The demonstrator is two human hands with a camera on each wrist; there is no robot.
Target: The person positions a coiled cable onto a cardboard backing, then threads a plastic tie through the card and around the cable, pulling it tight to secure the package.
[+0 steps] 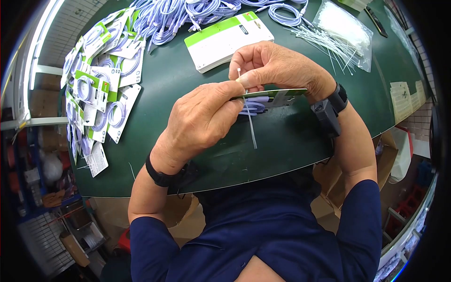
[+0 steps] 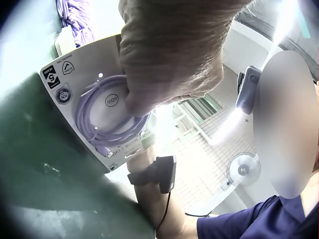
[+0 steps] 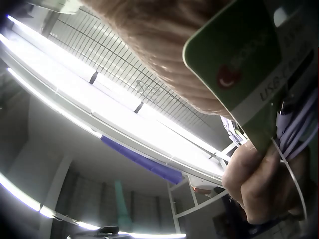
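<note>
My left hand (image 1: 202,115) grips the edge of a green-and-white packaging card (image 1: 293,93), its fingers on the coiled lilac USB-C cable (image 2: 84,117) against the card's face. A white cable tie (image 1: 251,124) runs past the coil, with its tail hanging below the card and its small head standing above it. At that head, the thumb and curled fingers of my right hand (image 1: 277,66) pinch the tie behind the card. In the right wrist view, the card's green side (image 3: 239,64) partly covers my right hand, and the tie curves beside my left fingers (image 3: 264,189).
A stack of flat cards (image 1: 230,42) lies just beyond my hands. Carded cables (image 1: 96,89) are heaped at left, and loose lilac cables (image 1: 164,19) at the back. Loose cable ties (image 1: 324,44) spill from a clear bag (image 1: 345,28) at back right on the green table (image 1: 291,150).
</note>
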